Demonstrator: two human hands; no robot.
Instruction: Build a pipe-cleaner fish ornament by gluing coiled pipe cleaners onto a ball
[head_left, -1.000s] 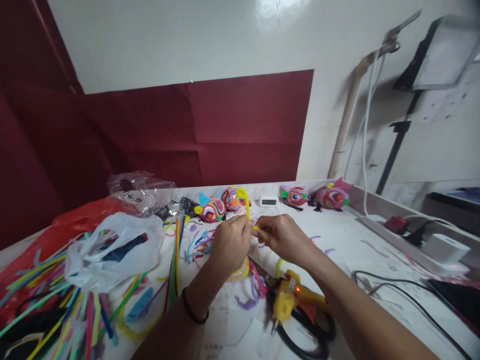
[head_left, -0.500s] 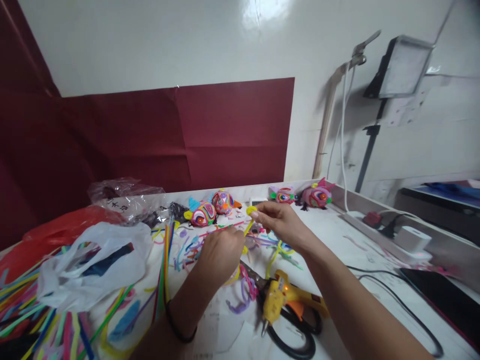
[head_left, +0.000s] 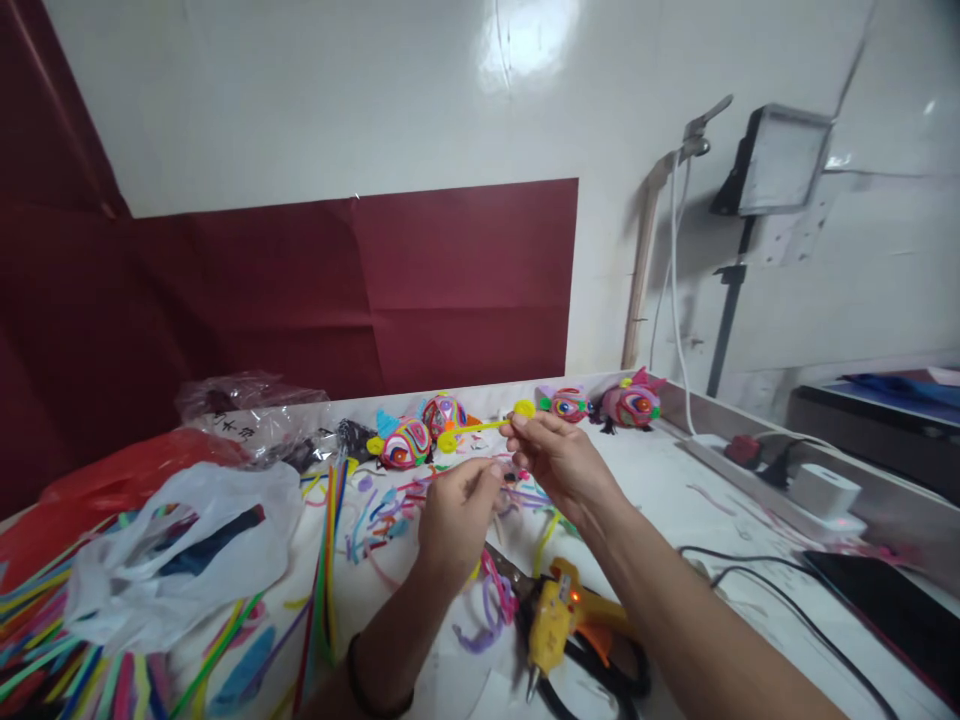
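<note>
My right hand (head_left: 559, 455) pinches a yellow pipe cleaner (head_left: 491, 426) between thumb and fingertips. The pipe cleaner lies nearly level in the air, a flat coil at each end. Just below and to its left is my left hand (head_left: 457, 515), a dark band round its wrist. The left thumb and fingers are curled together; whether anything is between them is hidden. Under the hands lie short pipe cleaner pieces (head_left: 382, 515) in many colours. A yellow glue gun (head_left: 551, 625), its light orange, rests on black-handled scissors (head_left: 600, 670) near my right forearm.
Colourful fish-like figures (head_left: 405, 443) stand along the back, others (head_left: 632, 402) at back right. Pipe cleaner bundles (head_left: 45, 640) and a white plastic bag (head_left: 187, 570) fill the left. A power strip (head_left: 802, 505), cables and a dark phone-like device (head_left: 885, 610) lie right.
My left hand has come off the yellow pipe cleaner and sits lower. The right hand has turned it so that both coils show. The camera view has tilted slightly up.
</note>
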